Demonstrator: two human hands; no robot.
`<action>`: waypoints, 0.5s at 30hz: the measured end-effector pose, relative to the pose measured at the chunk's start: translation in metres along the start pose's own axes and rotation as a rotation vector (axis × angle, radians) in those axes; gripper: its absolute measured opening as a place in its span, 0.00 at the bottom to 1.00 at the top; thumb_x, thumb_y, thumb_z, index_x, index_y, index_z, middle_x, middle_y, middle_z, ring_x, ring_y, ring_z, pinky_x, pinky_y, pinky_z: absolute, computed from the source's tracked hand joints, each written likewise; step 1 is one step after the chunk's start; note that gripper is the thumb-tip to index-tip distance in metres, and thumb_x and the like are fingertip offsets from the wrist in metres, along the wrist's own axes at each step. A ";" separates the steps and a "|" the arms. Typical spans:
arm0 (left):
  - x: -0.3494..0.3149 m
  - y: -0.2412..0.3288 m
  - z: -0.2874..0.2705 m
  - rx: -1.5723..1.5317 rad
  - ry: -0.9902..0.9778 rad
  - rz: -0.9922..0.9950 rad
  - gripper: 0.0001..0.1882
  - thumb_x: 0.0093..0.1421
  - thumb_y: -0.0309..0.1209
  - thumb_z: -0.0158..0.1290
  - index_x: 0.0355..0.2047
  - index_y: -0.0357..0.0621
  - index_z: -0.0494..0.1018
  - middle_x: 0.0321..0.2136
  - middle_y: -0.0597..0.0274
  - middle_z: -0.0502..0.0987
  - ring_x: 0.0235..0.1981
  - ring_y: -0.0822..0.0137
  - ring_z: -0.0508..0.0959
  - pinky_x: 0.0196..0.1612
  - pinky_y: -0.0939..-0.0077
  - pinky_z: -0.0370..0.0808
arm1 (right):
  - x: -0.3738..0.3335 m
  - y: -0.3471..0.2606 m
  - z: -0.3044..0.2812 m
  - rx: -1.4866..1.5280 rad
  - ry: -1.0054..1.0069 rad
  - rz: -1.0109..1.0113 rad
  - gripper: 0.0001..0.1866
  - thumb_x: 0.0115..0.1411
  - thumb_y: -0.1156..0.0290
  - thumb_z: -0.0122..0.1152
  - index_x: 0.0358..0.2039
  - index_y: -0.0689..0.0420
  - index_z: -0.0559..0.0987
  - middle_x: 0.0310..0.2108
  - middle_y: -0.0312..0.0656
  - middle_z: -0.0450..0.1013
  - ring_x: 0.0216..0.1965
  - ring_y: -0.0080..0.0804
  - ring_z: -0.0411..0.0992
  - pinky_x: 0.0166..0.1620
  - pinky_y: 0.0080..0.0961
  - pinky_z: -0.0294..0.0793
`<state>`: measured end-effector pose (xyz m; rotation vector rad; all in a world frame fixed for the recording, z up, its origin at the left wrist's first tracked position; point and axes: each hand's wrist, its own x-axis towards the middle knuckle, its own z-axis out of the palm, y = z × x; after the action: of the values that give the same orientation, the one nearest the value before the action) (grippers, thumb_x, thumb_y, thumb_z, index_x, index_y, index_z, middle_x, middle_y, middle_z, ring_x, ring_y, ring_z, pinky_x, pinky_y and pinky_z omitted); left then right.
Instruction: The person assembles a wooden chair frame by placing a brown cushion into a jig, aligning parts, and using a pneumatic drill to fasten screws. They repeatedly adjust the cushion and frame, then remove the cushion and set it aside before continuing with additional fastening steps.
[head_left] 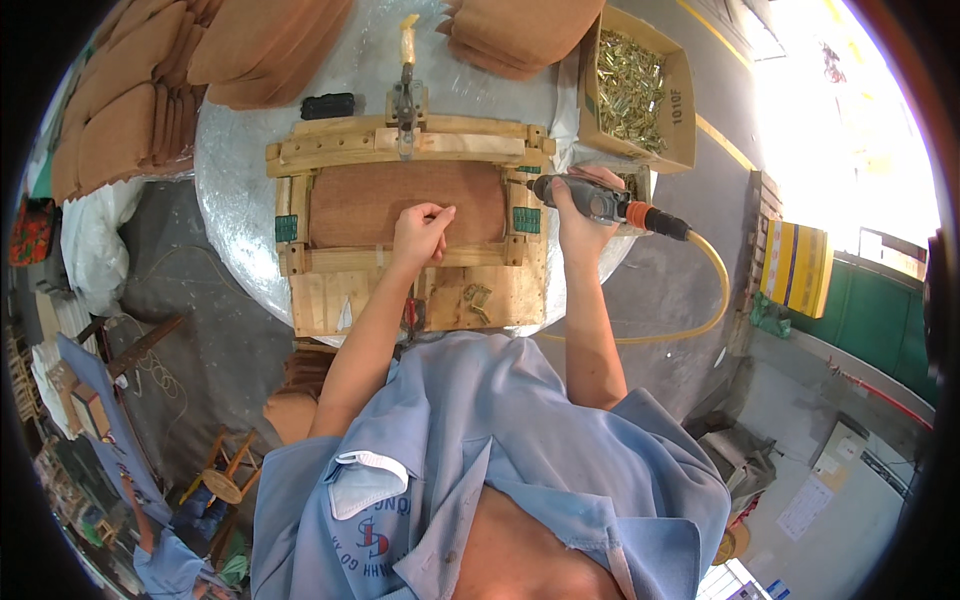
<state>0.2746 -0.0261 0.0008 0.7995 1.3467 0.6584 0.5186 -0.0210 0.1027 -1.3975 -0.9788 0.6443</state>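
Note:
My right hand [580,218] grips a grey power driver [592,199] with an orange collar and a yellow hose [722,285]. Its tip points left at the right end of a wooden jig [350,258]. Within the jig lies a reddish-brown wooden panel [358,200]. Over the panel's front part is my left hand [422,236], fingers curled into a pinch; anything between them is too small to make out. Green strips sit on the jig's left [286,229] and right [526,221] ends. A toggle clamp [405,112] stands at its far rail.
Small brass-coloured fasteners [478,298] lie on the jig's near board. An open carton [652,156] of similar pieces stands at the far right. Stacked brown panels [262,45] are at the far left, near a black object [328,106]. The round table [235,190] is wrapped in plastic film.

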 end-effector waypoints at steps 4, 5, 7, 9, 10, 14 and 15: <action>0.001 -0.002 0.000 0.003 0.006 -0.002 0.17 0.72 0.40 0.63 0.39 0.34 0.83 0.14 0.63 0.77 0.10 0.75 0.73 0.15 0.74 0.69 | -0.003 -0.003 0.003 -0.011 0.015 -0.014 0.25 0.57 0.83 0.76 0.52 0.61 0.74 0.46 0.44 0.80 0.48 0.31 0.80 0.58 0.32 0.79; 0.001 -0.001 0.001 0.004 0.017 0.000 0.17 0.72 0.40 0.63 0.39 0.34 0.83 0.14 0.64 0.77 0.10 0.75 0.73 0.15 0.74 0.69 | -0.004 -0.005 0.004 -0.014 0.026 -0.010 0.25 0.57 0.83 0.76 0.52 0.61 0.74 0.46 0.44 0.80 0.48 0.31 0.80 0.57 0.32 0.79; 0.001 0.000 0.002 0.011 0.032 0.002 0.17 0.72 0.39 0.63 0.39 0.34 0.83 0.14 0.64 0.77 0.10 0.75 0.73 0.15 0.74 0.69 | 0.000 -0.004 0.007 0.012 0.024 -0.002 0.25 0.56 0.83 0.77 0.51 0.60 0.74 0.44 0.43 0.80 0.45 0.29 0.80 0.53 0.29 0.81; -0.001 -0.004 0.002 0.012 0.022 0.014 0.16 0.72 0.39 0.63 0.39 0.35 0.83 0.13 0.64 0.77 0.10 0.75 0.73 0.15 0.74 0.69 | 0.002 -0.001 0.004 0.020 0.017 -0.013 0.25 0.55 0.83 0.78 0.51 0.59 0.75 0.43 0.43 0.80 0.43 0.28 0.81 0.50 0.28 0.82; -0.001 -0.004 0.000 0.014 0.020 0.023 0.16 0.72 0.39 0.63 0.38 0.35 0.83 0.13 0.64 0.77 0.10 0.75 0.73 0.15 0.74 0.69 | 0.003 0.002 0.004 0.021 0.007 -0.030 0.25 0.55 0.83 0.78 0.51 0.59 0.75 0.43 0.43 0.80 0.43 0.28 0.81 0.50 0.28 0.82; -0.001 -0.001 0.001 0.003 0.017 0.007 0.16 0.72 0.39 0.63 0.38 0.35 0.83 0.13 0.64 0.76 0.10 0.75 0.73 0.15 0.74 0.69 | 0.005 0.000 0.004 0.014 0.010 -0.054 0.25 0.55 0.82 0.78 0.51 0.60 0.75 0.43 0.43 0.79 0.44 0.29 0.81 0.50 0.28 0.82; -0.002 0.000 0.001 0.004 0.017 0.001 0.16 0.72 0.39 0.63 0.38 0.35 0.83 0.13 0.64 0.76 0.10 0.75 0.72 0.15 0.74 0.69 | 0.008 -0.001 0.006 0.009 -0.006 -0.051 0.25 0.55 0.81 0.78 0.51 0.60 0.75 0.43 0.43 0.79 0.44 0.28 0.81 0.50 0.28 0.82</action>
<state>0.2752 -0.0275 0.0021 0.7994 1.3636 0.6652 0.5167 -0.0115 0.1047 -1.3587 -1.0121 0.6143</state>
